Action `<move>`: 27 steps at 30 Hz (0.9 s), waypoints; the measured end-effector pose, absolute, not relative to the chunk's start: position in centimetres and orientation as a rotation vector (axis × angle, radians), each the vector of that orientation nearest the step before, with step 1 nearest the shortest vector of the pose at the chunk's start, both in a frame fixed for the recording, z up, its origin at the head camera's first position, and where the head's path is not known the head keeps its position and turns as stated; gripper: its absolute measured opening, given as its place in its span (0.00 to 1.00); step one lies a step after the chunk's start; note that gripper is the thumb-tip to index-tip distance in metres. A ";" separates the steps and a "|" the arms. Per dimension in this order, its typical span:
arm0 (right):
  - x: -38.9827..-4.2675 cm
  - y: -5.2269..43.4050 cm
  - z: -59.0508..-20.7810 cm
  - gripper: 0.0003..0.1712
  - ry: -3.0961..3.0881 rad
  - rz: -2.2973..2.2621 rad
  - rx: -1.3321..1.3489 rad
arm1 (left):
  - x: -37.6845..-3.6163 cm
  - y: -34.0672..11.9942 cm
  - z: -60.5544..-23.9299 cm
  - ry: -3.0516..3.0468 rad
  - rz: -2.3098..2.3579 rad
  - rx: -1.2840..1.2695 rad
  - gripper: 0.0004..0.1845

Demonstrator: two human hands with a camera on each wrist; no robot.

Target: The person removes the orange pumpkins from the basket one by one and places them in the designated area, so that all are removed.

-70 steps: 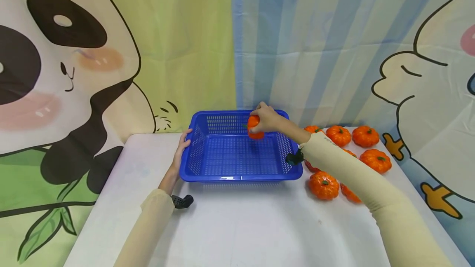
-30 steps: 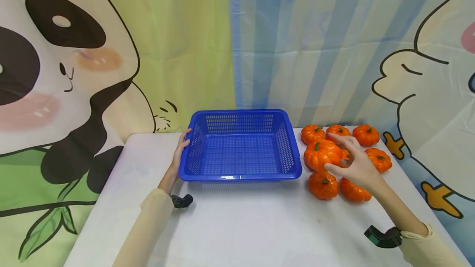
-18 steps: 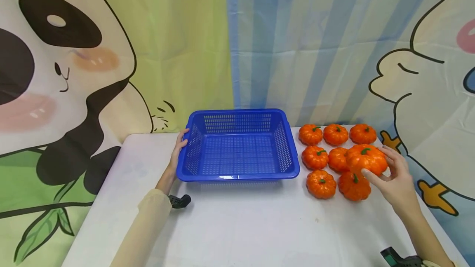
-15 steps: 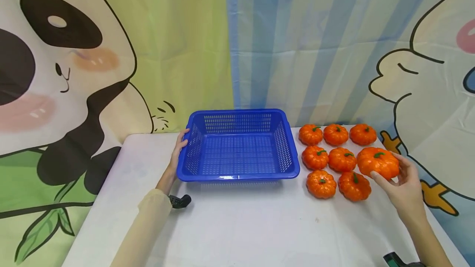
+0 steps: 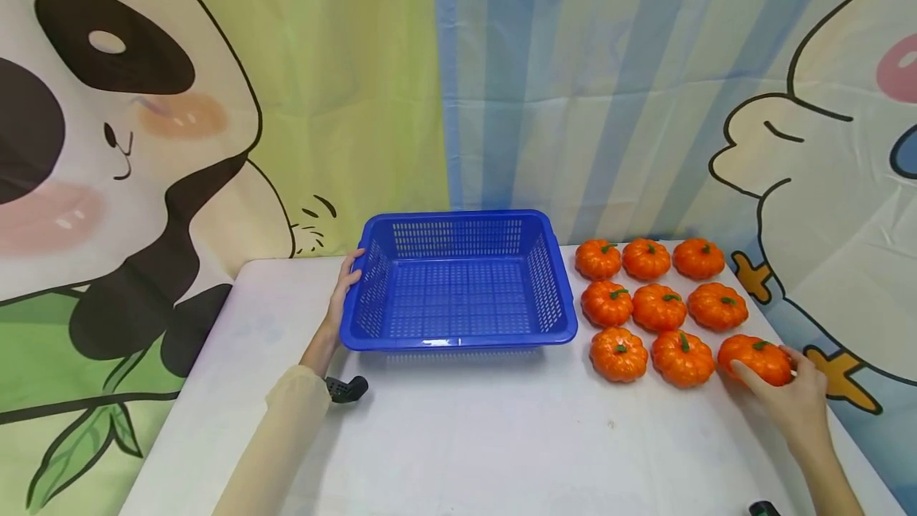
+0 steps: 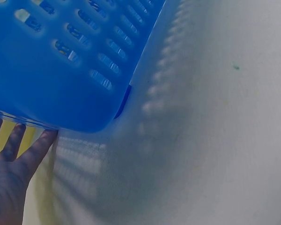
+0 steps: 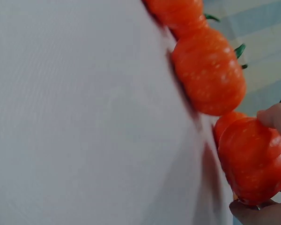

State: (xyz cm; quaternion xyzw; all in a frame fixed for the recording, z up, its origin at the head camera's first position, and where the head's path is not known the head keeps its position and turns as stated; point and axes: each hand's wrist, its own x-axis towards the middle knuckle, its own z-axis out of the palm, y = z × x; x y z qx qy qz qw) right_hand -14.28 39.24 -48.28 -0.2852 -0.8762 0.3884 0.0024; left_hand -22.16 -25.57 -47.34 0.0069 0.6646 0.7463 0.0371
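My left hand (image 5: pixel 342 289) touches the left rim of a blue plastic basket (image 5: pixel 458 343) with its fingers out straight; in the left wrist view the fingertips (image 6: pixel 48 136) meet the basket's outer wall. No objects show inside the basket. At the front right of the table, my right hand (image 5: pixel 801 392) grips a small orange pumpkin (image 5: pixel 752 358) with a green stem, thumb on one side and fingers on the other. The right wrist view shows that pumpkin (image 7: pixel 253 161) between thumb and fingers, low over the white surface.
Several more small pumpkins (image 5: pixel 619 354) stand in rows on the white table (image 5: pixel 458 436), right of the basket. The held one is at the right end of the front row. A cartoon-printed curtain (image 5: pixel 516 102) hangs behind the table.
My right hand has carried the pumpkin from above the basket over the other pumpkins to the right, then down and toward me to the front row. My left hand has stayed at the basket.
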 end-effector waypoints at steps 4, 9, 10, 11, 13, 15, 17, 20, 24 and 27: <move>-14.4 39.8 -49.3 0.58 -2.735 1.195 -0.877 | -22.2 -25.5 -47.4 2.027 2.298 0.019 0.28; -14.6 40.2 -49.8 0.57 -2.740 1.183 -0.850 | -22.5 -25.5 -47.5 2.033 2.302 0.034 0.28; -14.7 40.3 -49.8 0.57 -2.751 1.179 -0.842 | -22.5 -25.5 -47.5 2.036 2.300 0.038 0.28; -14.8 40.3 -49.8 0.57 -2.763 1.170 -0.839 | -22.5 -25.6 -47.5 2.034 2.303 0.041 0.28; -14.8 40.4 -49.9 0.59 -2.784 1.170 -0.837 | -22.3 -25.6 -47.3 2.035 2.296 0.038 0.28; -14.7 40.3 -49.9 0.59 -2.788 1.150 -0.836 | -22.3 -25.7 -47.3 2.043 2.282 0.033 0.28; -14.5 40.2 -49.7 0.58 -2.779 1.119 -0.848 | -22.2 -25.7 -47.2 2.047 2.265 0.031 0.28; -14.3 40.1 -48.7 0.52 -2.711 1.058 -0.801 | -22.3 -26.1 -46.9 2.114 2.179 0.015 0.29; -14.8 39.6 -47.3 0.45 -2.676 0.936 -0.644 | -22.4 -26.9 -46.3 2.229 2.063 0.019 0.29; -15.9 38.8 -46.5 0.44 -2.728 0.812 -0.484 | -22.3 -27.7 -45.6 2.304 1.994 0.041 0.29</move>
